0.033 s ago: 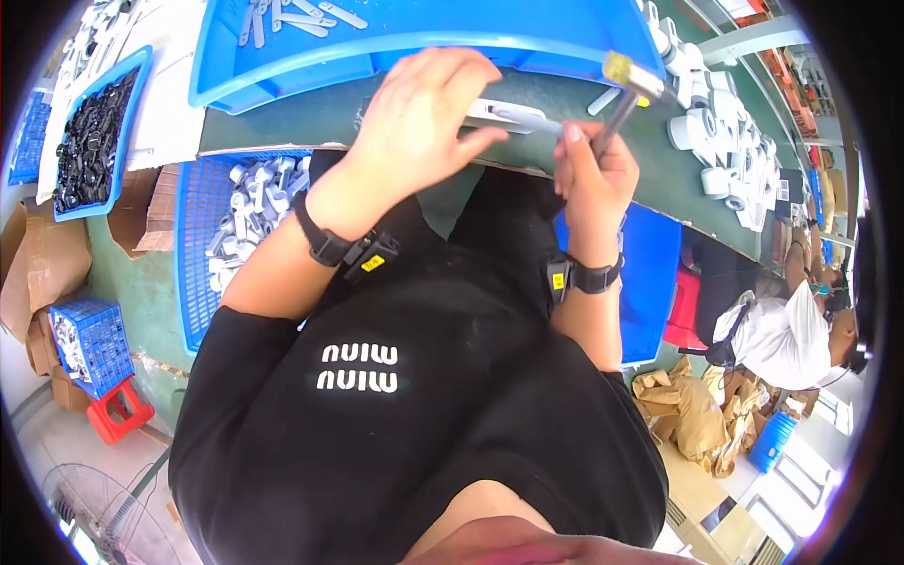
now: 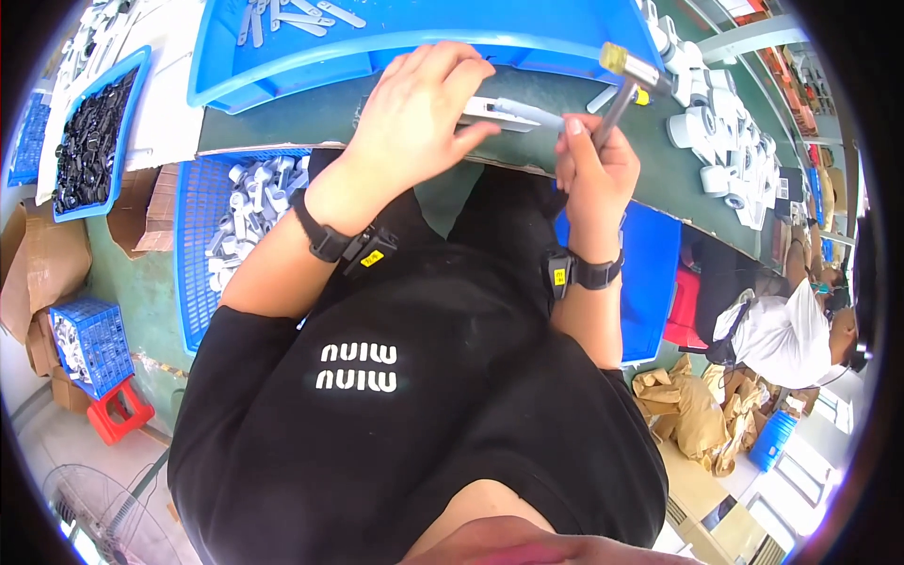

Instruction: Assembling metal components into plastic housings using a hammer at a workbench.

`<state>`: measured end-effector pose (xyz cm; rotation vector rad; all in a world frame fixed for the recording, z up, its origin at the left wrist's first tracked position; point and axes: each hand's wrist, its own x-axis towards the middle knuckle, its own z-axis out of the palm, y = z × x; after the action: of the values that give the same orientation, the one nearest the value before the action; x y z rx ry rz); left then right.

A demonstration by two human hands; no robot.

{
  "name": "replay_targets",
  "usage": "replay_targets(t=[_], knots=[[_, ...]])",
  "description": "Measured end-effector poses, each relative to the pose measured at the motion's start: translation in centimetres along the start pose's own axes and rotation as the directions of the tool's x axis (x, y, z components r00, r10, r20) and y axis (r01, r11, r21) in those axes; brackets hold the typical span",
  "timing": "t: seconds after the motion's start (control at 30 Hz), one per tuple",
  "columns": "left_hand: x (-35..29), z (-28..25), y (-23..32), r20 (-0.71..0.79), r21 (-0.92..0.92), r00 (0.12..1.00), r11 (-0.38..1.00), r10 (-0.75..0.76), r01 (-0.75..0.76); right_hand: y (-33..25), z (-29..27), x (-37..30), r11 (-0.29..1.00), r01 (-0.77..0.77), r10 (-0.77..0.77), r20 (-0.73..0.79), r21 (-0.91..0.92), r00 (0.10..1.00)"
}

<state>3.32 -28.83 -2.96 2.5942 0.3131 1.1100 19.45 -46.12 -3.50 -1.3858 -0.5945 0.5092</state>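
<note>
My right hand (image 2: pixel 598 169) is closed round the handle of a small hammer (image 2: pixel 618 111), whose yellow-faced head tilts up. Its thumb and forefinger also meet the end of a light grey plastic strip (image 2: pixel 529 112). The strip reaches left, over a long white plastic part (image 2: pixel 508 121) above the green bench. My left hand (image 2: pixel 419 113) is curled over the left end of that white part, thumb along its near side. The back of the hand hides the fingertips and that end of the part.
A large blue tray (image 2: pixel 395 58) with grey strips stands beyond my hands. White fittings (image 2: pixel 711 127) lie on the bench at right. Below the edge are a blue basket (image 2: pixel 193 254) of grey parts and a blue bin (image 2: pixel 650 282). Another person (image 2: pixel 777 344) sits at far right.
The white part has tilted, its right end dropping toward me. My left hand has shifted slightly left and away from me; the hammer head has moved a little left and up.
</note>
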Motion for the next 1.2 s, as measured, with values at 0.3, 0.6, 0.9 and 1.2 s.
replay_targets(t=[0.3, 0.6, 0.9, 1.2], knots=[[-0.7, 1.9, -1.5, 0.18, -0.028, 0.976, 0.991, -0.125, 0.132, 0.8, 0.7, 3.6, 0.979, -0.178, 0.187, 0.102, -0.095, 0.977], [-1.3, 2.6, -2.5, 0.073, -0.078, 0.996, 0.996, -0.042, 0.047, 1.0, 0.9, 4.1, 0.948, -0.209, 0.251, 0.159, -0.24, 0.955], [-1.3, 2.7, -1.9, 0.027, -0.039, 0.999, 0.999, 0.033, -0.032, 0.5, 1.2, 3.8, 0.812, 0.103, -0.005, 0.17, -0.574, 0.985], [-0.4, 2.3, 0.2, 0.134, 0.135, 0.991, 0.991, -0.001, -0.017, 0.9, 1.0, 4.0, 0.767, 0.1, 0.031, 0.192, -0.633, 0.981]])
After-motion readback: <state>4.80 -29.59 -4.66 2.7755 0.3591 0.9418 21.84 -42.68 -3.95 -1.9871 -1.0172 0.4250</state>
